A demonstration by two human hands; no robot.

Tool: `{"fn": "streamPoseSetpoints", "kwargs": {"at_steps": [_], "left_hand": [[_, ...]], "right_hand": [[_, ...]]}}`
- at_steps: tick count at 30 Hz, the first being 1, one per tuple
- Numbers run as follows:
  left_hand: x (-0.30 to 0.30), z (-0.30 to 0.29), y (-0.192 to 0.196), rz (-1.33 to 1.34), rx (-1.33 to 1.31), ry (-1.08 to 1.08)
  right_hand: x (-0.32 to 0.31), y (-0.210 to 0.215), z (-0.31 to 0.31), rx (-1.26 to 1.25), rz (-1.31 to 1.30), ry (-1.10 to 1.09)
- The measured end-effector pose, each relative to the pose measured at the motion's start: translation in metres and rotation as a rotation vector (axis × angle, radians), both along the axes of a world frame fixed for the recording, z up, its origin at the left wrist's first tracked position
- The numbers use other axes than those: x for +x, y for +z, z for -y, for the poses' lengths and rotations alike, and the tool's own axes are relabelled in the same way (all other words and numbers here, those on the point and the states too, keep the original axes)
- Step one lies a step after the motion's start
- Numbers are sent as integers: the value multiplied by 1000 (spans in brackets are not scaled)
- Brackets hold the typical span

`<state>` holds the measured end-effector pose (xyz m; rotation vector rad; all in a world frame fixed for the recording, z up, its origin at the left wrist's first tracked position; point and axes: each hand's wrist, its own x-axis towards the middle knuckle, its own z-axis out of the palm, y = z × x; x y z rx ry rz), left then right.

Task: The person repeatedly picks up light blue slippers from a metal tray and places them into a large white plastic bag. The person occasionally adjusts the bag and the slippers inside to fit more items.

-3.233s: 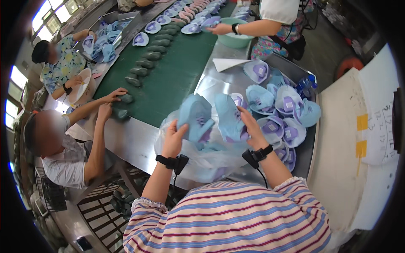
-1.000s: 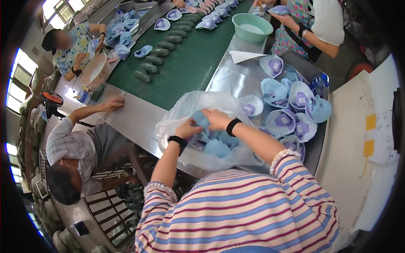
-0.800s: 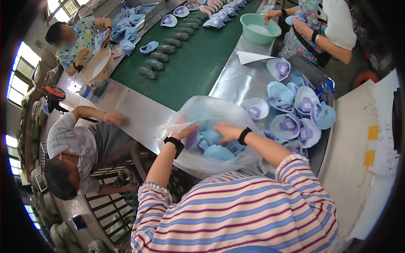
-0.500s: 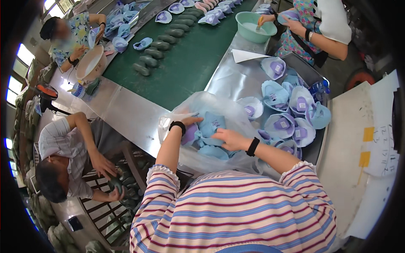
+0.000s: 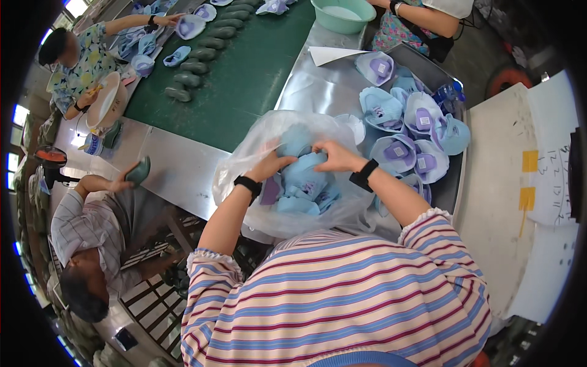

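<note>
In front of me an open clear plastic bag (image 5: 229, 183) holds several light-blue fabric shoe uppers. My left hand (image 5: 271, 164) reaches in from the left, thumb and fingers closed on the edge of a light-blue shoe upper (image 5: 304, 177). Its fingertips are partly hidden. Across from it, my right hand (image 5: 337, 157) pinches the same upper at its right side. A purple lining (image 5: 270, 191) shows below my left hand. Another blue upper (image 5: 296, 139) lies deeper in the bag, blurred behind the plastic.
Right of the bag, a metal tray (image 5: 460, 177) holds a heap of blue and purple uppers (image 5: 394, 153) and a blue bottle (image 5: 449, 93). A green conveyor belt (image 5: 244, 104) carries dark shoe lasts (image 5: 186, 79). Co-workers sit left; a green basin (image 5: 342, 15) stands at the far side.
Both my hands have moved farther into the bag and closer together on an upper. The seated worker at left has raised a dark shoe last toward the table; the far-left worker reaches across the belt.
</note>
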<state>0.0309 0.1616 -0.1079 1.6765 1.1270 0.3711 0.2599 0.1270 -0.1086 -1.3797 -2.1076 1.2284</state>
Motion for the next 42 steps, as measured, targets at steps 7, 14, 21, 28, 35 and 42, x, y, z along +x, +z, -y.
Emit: {"fn": "streamPoseSetpoints", "kwargs": {"at_steps": [7,14,21,28,35,42], "left_hand": [[-31,25,-3,33,584,-64],[-6,31,83,-211,292,-356],[-22,17,35,1082,-292,512],[-18,16,46,765,239,520],[9,32,86,701,191,191],[29,26,84,1087,40,572]], "right_hand": [[30,44,38,83,-47,-144],[64,76,23,-94,-356,-325],[74,71,47,-385,-799,-326],[74,113,68,-288,-832,-2],[41,127,55,127,-608,-225],[26,105,64,242,-370,-427]]}}
